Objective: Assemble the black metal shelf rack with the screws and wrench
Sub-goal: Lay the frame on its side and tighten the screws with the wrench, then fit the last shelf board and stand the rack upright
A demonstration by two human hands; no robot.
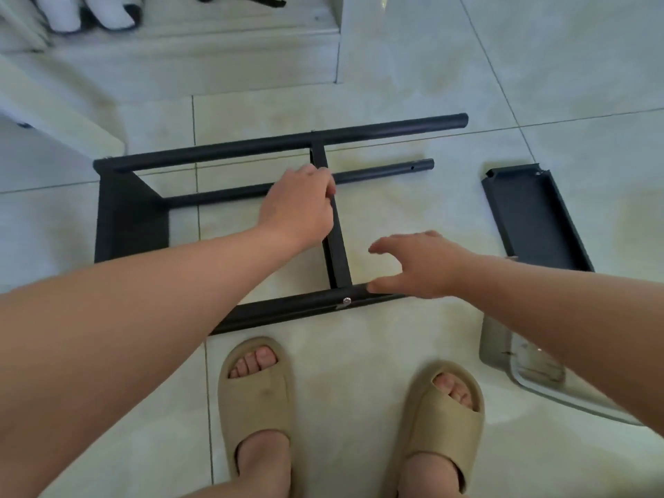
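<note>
Black metal rack (215,153), part-built, lies flat on the tiled floor (395,84), centre of view. Matte black round tubes: far tube (395,130) is the longest, middle tube (377,171) is shorter with a small hole near its free end, and near tube (287,309) is closest to the feet. A flat black end panel (129,224) joins the tubes at the rack's left end; the right ends are free. One flat cross bar (337,253) runs from the far tube to the near tube, crossing over the middle tube. A silver screw (346,301) sits in the near tube at the cross bar joint.

Left hand (298,206) is over the rack's middle, fingers curled round the cross bar, gripping it. Right hand (420,264) is just right of the cross bar, fingers spread and holding nothing, thumb on the near tube.

A loose black tray (535,217) with a raised rim lies on the floor right of the rack, apart from it. Clear plastic packaging (531,368) is right of and nearer than the rack. Beige slides (257,397) on the feet are just nearer than the near tube. White shoes (90,12) are far beyond the rack, top left.
</note>
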